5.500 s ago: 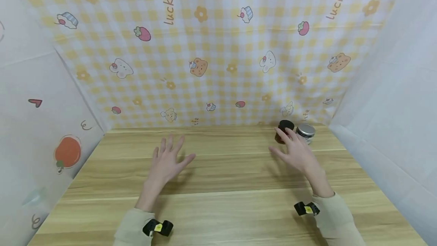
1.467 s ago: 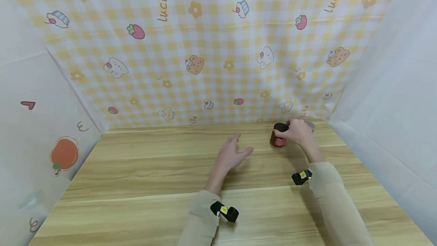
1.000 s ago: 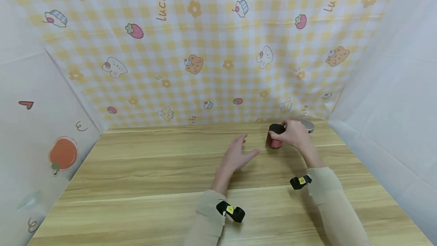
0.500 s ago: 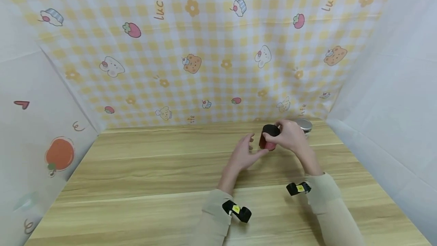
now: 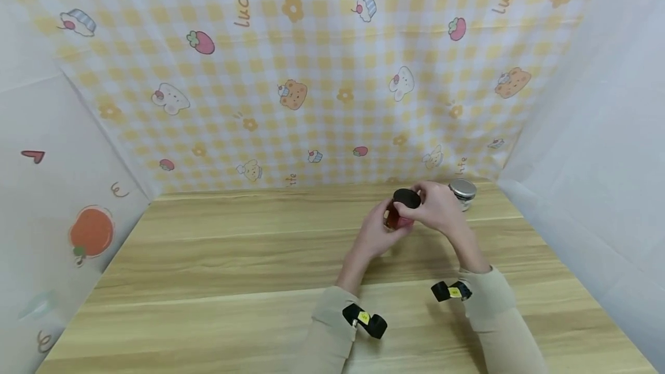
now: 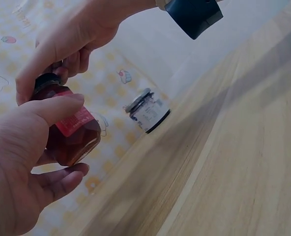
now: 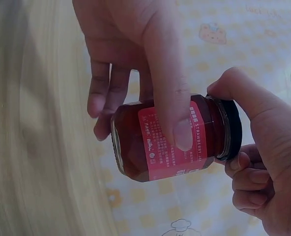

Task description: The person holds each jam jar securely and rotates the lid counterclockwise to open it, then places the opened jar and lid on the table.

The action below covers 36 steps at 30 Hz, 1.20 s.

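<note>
A strawberry jam jar (image 7: 130, 140) with dark red contents, a pink-red label and a black lid (image 5: 407, 197) is between both hands at the back right of the table. My left hand (image 5: 375, 235) holds the glass body, thumb across the label and fingers round the far side. At the lid end, my right hand (image 5: 440, 208) grips the black lid between thumb and curled fingers. The left wrist view has the jar tilted in that camera, its base visible above the left fingertips.
A second, squat jar (image 5: 462, 194) with a silver lid and pale label stands behind the right hand. The wooden table (image 5: 208, 270) meets a yellow checked cloth (image 5: 322, 74) at the back, with white sheets (image 5: 587, 131) at the sides.
The right hand has taken hold of the jam jar and brought it left, away from the silver-lidded jar. The left hand has moved right and closed round the jar body.
</note>
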Each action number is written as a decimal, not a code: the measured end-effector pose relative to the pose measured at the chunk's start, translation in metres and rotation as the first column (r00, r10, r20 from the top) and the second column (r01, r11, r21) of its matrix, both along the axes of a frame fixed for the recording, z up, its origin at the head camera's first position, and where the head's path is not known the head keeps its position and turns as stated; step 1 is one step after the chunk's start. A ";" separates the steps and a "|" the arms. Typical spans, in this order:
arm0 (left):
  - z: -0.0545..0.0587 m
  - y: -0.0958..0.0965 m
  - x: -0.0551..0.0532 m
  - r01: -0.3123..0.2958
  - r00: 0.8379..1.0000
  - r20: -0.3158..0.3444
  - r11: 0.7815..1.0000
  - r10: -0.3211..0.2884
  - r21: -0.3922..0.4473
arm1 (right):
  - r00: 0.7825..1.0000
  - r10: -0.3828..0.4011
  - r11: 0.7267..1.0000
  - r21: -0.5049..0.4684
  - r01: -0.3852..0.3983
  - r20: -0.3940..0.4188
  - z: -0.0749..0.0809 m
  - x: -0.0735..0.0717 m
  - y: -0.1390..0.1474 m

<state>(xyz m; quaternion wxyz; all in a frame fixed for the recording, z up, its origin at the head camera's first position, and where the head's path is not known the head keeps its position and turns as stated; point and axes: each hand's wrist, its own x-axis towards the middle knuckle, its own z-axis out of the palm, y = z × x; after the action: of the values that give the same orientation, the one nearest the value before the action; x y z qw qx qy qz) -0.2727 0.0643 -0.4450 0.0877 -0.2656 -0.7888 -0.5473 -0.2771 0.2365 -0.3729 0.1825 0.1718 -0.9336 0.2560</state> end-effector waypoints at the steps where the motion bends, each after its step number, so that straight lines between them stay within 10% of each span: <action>1: 0.000 0.000 0.000 -0.003 1.000 -0.006 1.000 0.003 0.008 | 1.000 0.004 1.000 -0.003 -0.004 -0.009 0.001 0.001 0.000; 19: 0.012 -0.005 0.012 -0.147 0.988 0.048 0.988 0.144 0.056 | 0.997 0.060 0.997 -0.040 -0.062 -0.050 0.014 0.014 -0.015; 36: 0.017 -0.032 0.019 -0.166 0.985 -0.030 0.980 0.170 0.112 | 0.991 0.106 0.994 -0.025 -0.108 -0.079 0.024 0.022 -0.040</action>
<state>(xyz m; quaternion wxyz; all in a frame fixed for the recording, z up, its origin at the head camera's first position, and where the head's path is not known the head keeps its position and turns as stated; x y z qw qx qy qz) -0.2537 0.0326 -0.4276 0.1634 -0.2036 -0.7755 -0.5748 -0.2555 0.1962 -0.3488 0.2071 0.2286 -0.9115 0.2722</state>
